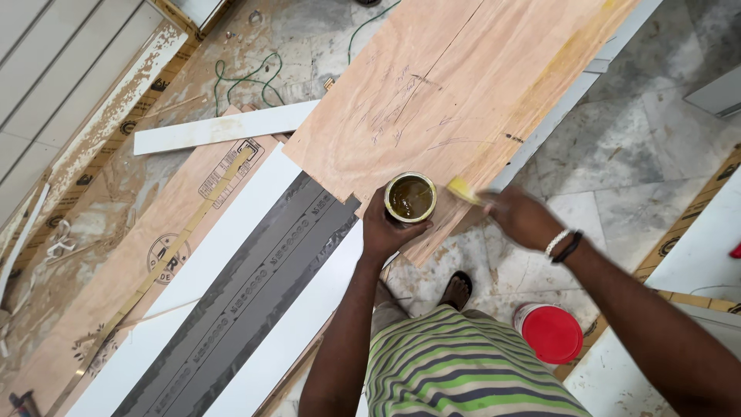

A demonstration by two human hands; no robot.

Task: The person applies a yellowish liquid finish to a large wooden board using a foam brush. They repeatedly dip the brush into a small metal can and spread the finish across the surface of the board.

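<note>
My left hand [386, 232] grips an open round tin [410, 197] of dark yellowish glue, held over the near edge of a large plywood sheet [455, 85]. To the right of the tin, my right hand [521, 216] holds a small yellow applicator [461, 188], blurred by motion, at the plywood's edge. A yellow glue streak runs along the sheet's right edge [575, 54]. Beads and a dark band circle my right wrist.
A grey and white laminate strip [247, 293] lies under the plywood at the left. A white board strip [220, 127] and green wire [247, 77] lie beyond it. A red-lidded bucket [549, 332] stands on the marble floor by my sandalled foot [457, 289].
</note>
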